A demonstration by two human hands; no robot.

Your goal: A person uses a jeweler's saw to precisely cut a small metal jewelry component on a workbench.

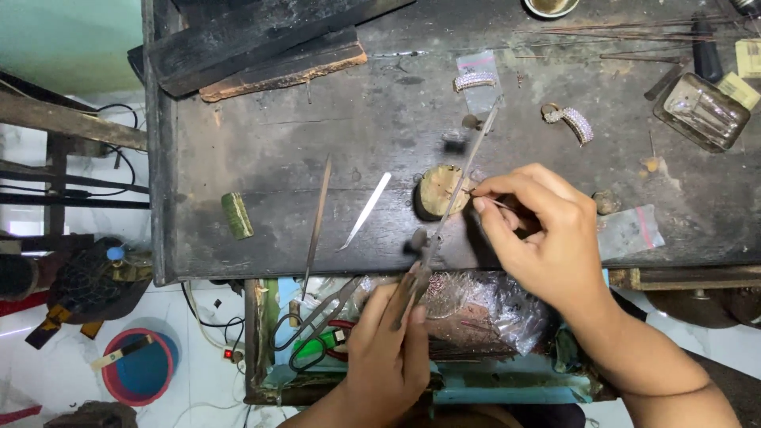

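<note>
My left hand [390, 346] grips the handle end of a long thin metal tool [458, 187] that slants up and right across the dark workbench [317, 143]. Its shaft passes over a small round tan wooden block [437, 190]. My right hand [539, 230] pinches a fine wire or pin [495, 201] between thumb and forefinger, right beside that block. A curved jewelled band [572, 121] lies above my right hand, and another jewelled piece [474, 80] rests on a small clear bag.
Two loose metal files [317, 222] [367, 210] and a green block [236, 215] lie at left. Dark wooden slabs [261, 47] sit top left, a small metal tray [701, 111] at right. An open drawer [444, 325] below holds pliers and plastic bags. A red-and-blue tub [139, 368] stands on the floor.
</note>
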